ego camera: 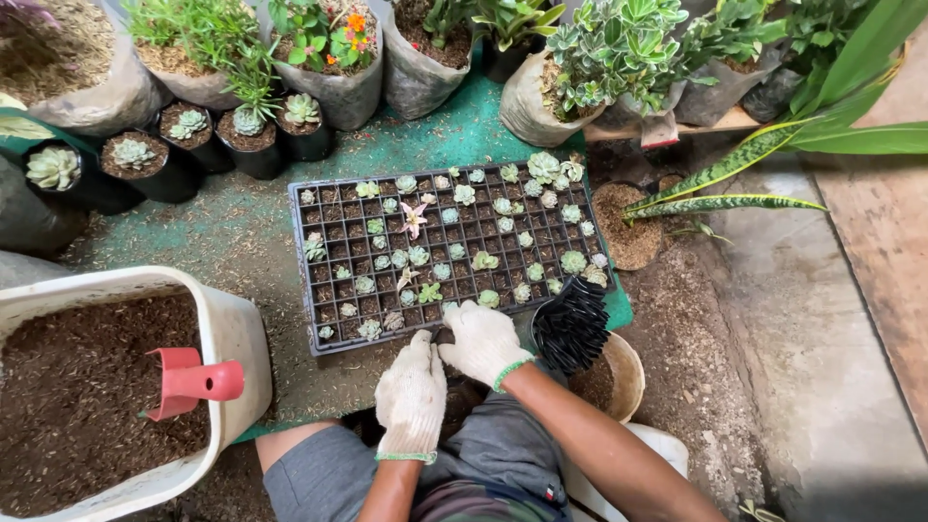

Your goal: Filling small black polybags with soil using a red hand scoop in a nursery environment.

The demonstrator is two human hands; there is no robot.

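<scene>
Both gloved hands meet at something small and dark just past the fingertips: right hand (480, 340) curls over it, left hand (412, 394) cups beside, seedling tray (307, 253) lying crosswise right ahead, grip honestly unclear.

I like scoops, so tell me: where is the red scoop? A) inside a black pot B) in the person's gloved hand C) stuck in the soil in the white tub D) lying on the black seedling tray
C: the red scoop stands in the brown soil of the white tub, away from both gloved hands and the seedling tray.
</scene>
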